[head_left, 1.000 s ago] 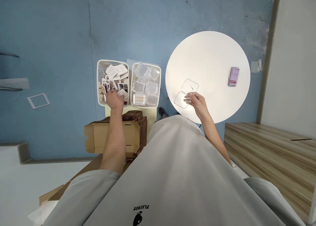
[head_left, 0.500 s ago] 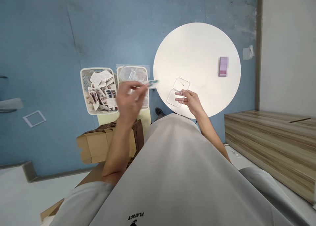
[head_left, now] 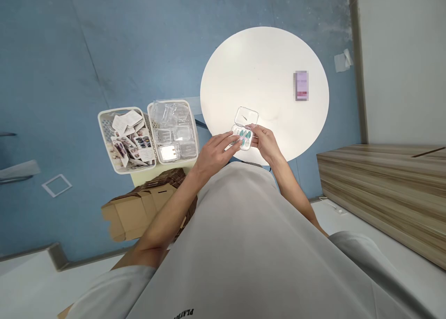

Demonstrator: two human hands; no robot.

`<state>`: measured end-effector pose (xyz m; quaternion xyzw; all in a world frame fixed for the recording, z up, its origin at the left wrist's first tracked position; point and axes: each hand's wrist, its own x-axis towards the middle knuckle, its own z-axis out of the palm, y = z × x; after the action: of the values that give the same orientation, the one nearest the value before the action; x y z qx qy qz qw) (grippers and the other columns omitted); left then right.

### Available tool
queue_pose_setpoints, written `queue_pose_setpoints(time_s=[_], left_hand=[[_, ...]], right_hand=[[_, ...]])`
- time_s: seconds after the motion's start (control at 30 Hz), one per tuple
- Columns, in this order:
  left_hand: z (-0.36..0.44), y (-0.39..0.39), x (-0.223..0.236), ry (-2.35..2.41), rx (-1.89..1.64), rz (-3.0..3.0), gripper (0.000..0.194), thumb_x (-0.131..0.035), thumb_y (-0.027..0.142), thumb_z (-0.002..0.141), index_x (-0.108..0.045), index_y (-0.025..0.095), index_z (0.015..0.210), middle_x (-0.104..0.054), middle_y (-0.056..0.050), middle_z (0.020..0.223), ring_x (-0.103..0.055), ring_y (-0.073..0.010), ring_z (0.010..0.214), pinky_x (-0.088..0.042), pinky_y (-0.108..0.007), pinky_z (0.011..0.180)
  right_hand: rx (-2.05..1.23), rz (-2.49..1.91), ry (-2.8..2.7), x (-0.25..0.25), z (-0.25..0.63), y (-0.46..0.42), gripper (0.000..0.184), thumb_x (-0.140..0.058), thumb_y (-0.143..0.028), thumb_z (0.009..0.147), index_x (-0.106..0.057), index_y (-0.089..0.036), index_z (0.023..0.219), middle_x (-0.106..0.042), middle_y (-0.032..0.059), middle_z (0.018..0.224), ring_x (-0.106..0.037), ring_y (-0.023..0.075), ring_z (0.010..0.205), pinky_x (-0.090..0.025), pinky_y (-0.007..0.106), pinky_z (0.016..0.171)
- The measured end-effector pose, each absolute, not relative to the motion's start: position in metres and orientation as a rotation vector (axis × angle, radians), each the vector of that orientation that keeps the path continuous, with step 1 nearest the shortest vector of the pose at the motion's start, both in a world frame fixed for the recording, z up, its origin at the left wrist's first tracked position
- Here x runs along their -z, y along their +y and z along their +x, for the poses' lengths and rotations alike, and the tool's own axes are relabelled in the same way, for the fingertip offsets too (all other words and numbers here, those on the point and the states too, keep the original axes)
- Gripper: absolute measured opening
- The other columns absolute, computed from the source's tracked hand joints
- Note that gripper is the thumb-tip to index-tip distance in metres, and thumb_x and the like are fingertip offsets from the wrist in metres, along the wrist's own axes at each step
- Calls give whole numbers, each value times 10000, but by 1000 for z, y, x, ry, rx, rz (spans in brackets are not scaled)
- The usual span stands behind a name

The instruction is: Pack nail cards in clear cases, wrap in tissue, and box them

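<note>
In the head view, my right hand [head_left: 266, 144] grips the right side of a clear hinged plastic box [head_left: 247, 116], its lid standing open away from me. A white card of false nails [head_left: 245, 133], teal and pale, lies in the lower half of the box. My left hand [head_left: 214, 155] is at the left of the box, its fingers closed over the card's left edge, and the thumb is partly hidden. Both hands are over the near edge of the white round table [head_left: 265, 54].
A purple, blurred-out box [head_left: 301, 85] stands on the table's right side. To the left are a basket of printed cards [head_left: 104, 119] and a basket of clear plastic boxes [head_left: 195, 137]. Folded brown cardboard boxes [head_left: 139, 209] lie below them. A wood-grain cabinet [head_left: 376, 189] stands at right.
My left hand has moved right from above the baskets, bringing the nail card to the open box. The card now lies in its lower half. My right hand still holds the box.
</note>
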<state>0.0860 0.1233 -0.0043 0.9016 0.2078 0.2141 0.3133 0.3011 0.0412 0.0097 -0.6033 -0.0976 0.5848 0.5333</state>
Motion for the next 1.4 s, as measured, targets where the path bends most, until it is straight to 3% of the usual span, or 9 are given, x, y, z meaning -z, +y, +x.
queue_pose_setpoints(time_s=[0.1,0.27,0.43,0.53,0.63,0.77,0.87,1.03,1.4], left_hand=[[91,117,-5,683,-558,2187,304,-673,506,1119,-800,303,1307,-783,-117,1465,-680,-333,1483,-588,-593,1223],[103,113,-17,990,-450,1346,782,-629,807,1039,-628,252,1591,-636,-194,1657,-700,-369,1430,-632,-566,1151],[113,124,-14,878,-207,693,946,-466,945,1011,-664,183,1534,-761,-209,1462,-745,-403,1371,-652,-582,1121],[113,126,-10,883,-242,633,903,-538,935,991,-695,187,1471,-779,-196,1424,-747,-403,1366,-648,-579,1130],[112,121,-4,878,-296,680,751,-827,759,921,-718,207,1419,-781,-165,1428,-750,-373,1352,-638,-555,1152],[111,113,11,913,-409,775,790,-1040,483,761,-705,248,1437,-786,-108,1408,-747,-309,1318,-634,-489,1155],[112,108,24,968,-462,814,848,-1019,484,768,-666,247,1501,-799,-105,1344,-756,-287,1262,-638,-472,1131],[112,102,45,1039,-449,932,850,-949,520,807,-638,217,1538,-800,-126,1285,-766,-284,1187,-648,-480,1066],[104,99,88,1222,-444,898,814,-957,406,811,-637,182,1524,-776,-177,1397,-772,-276,1174,-629,-457,1074]], right_hand=[[-1409,-1430,-269,-6,305,37,617,-898,-780,835,-780,-223,1072,-852,45,994,-815,190,845,-684,291,749],[-1423,-1453,-406,-4,312,32,632,-844,-759,889,-780,-269,1283,-831,24,1051,-785,180,852,-696,319,779],[-1436,-1411,-624,-9,320,28,513,-757,-580,954,-763,-318,1395,-796,41,1401,-745,284,1228,-706,495,1017],[-1504,-1366,-701,-13,323,25,481,-688,-501,962,-779,-305,1391,-724,47,1564,-676,335,1392,-634,581,1168],[-1508,-1365,-748,-10,322,22,537,-664,-556,977,-751,-305,1444,-695,63,1605,-659,355,1415,-602,612,1204],[-1374,-1479,-746,9,315,18,864,-821,-656,902,-548,-350,1662,-588,121,1705,-701,338,1351,-633,574,1154],[-1429,-1540,-630,26,305,17,1056,-920,-682,816,-475,-289,1689,-736,143,1443,-801,299,1134,-683,516,1049],[-1479,-1553,-483,40,290,16,950,-981,-640,749,-579,-230,1507,-752,-28,905,-841,239,890,-701,406,917],[-1522,-1646,-435,77,287,29,680,-1028,-502,743,-660,-210,1235,-789,-16,881,-828,200,854,-679,358,905]])
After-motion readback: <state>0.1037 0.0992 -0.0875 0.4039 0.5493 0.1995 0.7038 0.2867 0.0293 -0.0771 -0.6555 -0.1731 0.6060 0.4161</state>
